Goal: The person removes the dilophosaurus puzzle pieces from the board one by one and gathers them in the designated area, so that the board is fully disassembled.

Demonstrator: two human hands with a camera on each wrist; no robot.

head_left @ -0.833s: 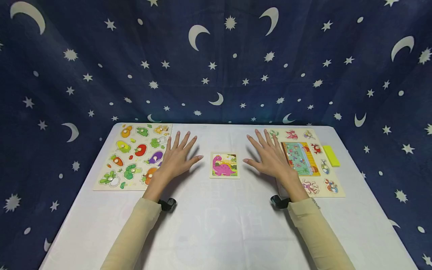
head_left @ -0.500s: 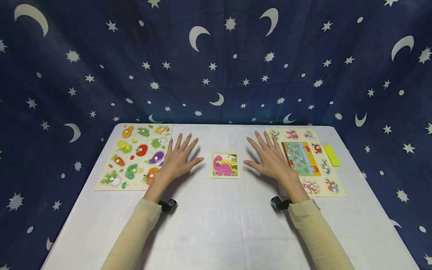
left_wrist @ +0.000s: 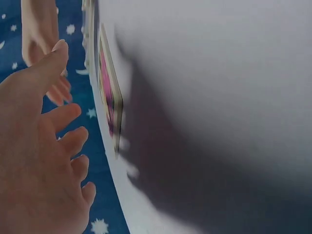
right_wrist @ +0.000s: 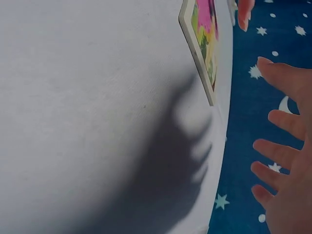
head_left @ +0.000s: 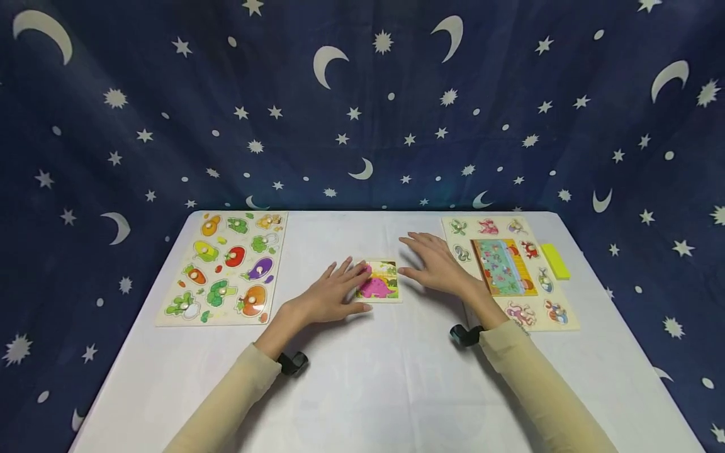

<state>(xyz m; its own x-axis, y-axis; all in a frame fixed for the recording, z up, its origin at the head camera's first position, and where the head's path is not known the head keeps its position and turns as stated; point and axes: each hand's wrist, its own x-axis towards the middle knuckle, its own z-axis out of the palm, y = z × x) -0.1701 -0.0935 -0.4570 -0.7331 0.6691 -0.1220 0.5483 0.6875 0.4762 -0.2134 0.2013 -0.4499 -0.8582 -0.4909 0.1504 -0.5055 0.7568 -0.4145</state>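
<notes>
A small square jigsaw puzzle [head_left: 376, 289] with a pink dinosaur lies flat in its pale frame at the middle of the table. My left hand [head_left: 325, 294] reaches in from the left, its fingertips overlapping the puzzle's left side in the head view. In the left wrist view the left fingers [left_wrist: 73, 141] are held above the tabletop, with a shadow beneath. On the other side, my right hand [head_left: 436, 264] hovers just right of the puzzle, fingers spread and holding nothing. The right wrist view shows the puzzle's edge [right_wrist: 197, 58] apart from the right fingers [right_wrist: 278, 151].
A vegetable peg board [head_left: 226, 270] lies on the left of the white table [head_left: 362, 390]. At the right is a sea-animal board [head_left: 546, 308] with a fishing-scene picture panel [head_left: 504, 267] on it. Beside that board sits a yellow block [head_left: 556, 262]. A starry blue curtain [head_left: 362, 126] hangs behind.
My left hand has moved right, from beside the vegetable board to the puzzle's left side. The right hand has shifted slightly and turned inward toward the puzzle. The boards stay in place.
</notes>
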